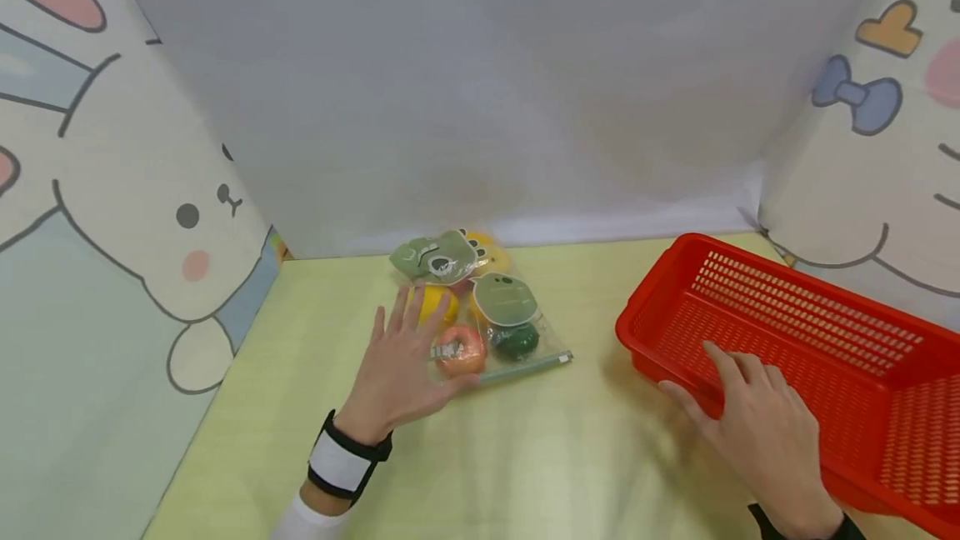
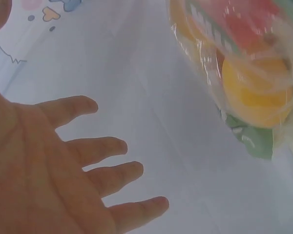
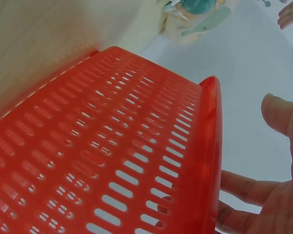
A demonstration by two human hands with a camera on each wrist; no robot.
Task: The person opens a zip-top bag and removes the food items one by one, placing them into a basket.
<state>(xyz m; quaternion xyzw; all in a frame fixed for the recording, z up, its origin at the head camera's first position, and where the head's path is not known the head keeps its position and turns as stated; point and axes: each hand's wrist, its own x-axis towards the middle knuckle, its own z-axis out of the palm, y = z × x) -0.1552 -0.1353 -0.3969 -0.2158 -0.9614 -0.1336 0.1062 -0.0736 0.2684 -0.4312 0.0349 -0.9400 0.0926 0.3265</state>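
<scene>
A clear zip bag [image 1: 527, 367] with a green cartoon print lies on the table. Through it show a yellow round item [image 1: 437, 305], an orange-pink ring-shaped item [image 1: 465, 352] and a dark green item [image 1: 516, 342]. My left hand [image 1: 401, 377] hovers over the bag's left side, fingers spread; its palm holds nothing in the left wrist view, where the bag [image 2: 254, 92] appears beyond the fingers. My right hand [image 1: 765, 423] is over the near rim of the red plastic basket [image 1: 825, 373]. In the right wrist view its fingers reach behind the rim and the thumb stands apart.
The basket has slotted walls and stands on the right of the pale yellow-green table [image 1: 600, 457]. A plain whitish wall [image 1: 510, 90] rises behind the table. Side panels with a cartoon rabbit [image 1: 150, 207] and another cartoon figure [image 1: 847, 165] flank it.
</scene>
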